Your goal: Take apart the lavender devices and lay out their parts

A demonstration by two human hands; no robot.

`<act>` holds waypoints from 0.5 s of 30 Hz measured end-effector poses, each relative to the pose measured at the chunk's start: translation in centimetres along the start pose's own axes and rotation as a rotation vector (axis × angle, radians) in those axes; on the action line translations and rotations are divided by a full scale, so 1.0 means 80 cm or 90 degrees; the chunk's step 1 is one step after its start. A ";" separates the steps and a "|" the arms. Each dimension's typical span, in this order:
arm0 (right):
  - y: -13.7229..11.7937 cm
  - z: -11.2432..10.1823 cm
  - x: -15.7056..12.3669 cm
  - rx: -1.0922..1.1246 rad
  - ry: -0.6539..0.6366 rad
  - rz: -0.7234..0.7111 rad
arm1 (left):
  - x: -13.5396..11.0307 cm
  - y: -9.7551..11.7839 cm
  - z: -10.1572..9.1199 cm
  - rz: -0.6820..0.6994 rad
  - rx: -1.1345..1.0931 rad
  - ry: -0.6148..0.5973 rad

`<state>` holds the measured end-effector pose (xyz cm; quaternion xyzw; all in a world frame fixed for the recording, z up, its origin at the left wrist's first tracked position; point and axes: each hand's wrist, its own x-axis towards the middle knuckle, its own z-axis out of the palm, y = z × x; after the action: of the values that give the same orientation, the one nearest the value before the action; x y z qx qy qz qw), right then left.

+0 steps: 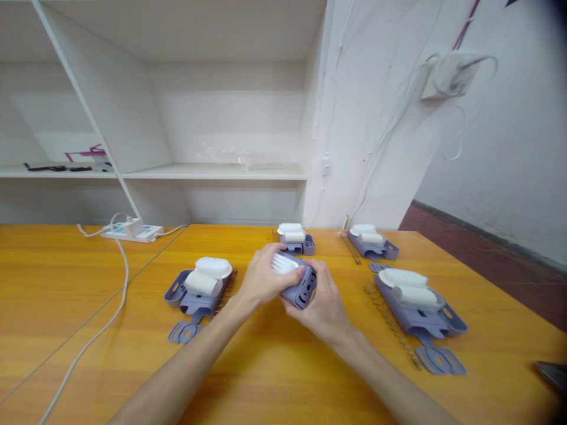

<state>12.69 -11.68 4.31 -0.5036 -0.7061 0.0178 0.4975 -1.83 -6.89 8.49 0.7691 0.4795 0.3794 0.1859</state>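
Observation:
Both my hands hold one grey-blue plastic housing (302, 288) above the middle of the orange table (274, 366). My left hand (266, 277) is closed over its top, fingers pressing on a white ribbed part (283, 263) set in it. My right hand (323, 304) is closed under and behind the housing. Several similar kits of grey-blue and white parts lie around: one at the left (199, 289), one at the right (416, 301), one behind my hands (296, 238) and one at the back right (372, 241).
A white power strip (133, 231) with a cable (110, 295) lies at the back left of the table. White shelves (212, 171) stand behind. Metal springs (392, 321) lie beside the right kit. A dark object (551, 373) sits at the right table edge.

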 end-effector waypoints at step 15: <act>-0.004 0.001 -0.002 0.013 0.040 0.039 | -0.005 -0.004 0.008 0.005 -0.050 0.007</act>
<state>12.40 -11.92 4.33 -0.5203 -0.6741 0.0243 0.5236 -1.62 -7.07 7.71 0.7608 0.4623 0.4031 0.2119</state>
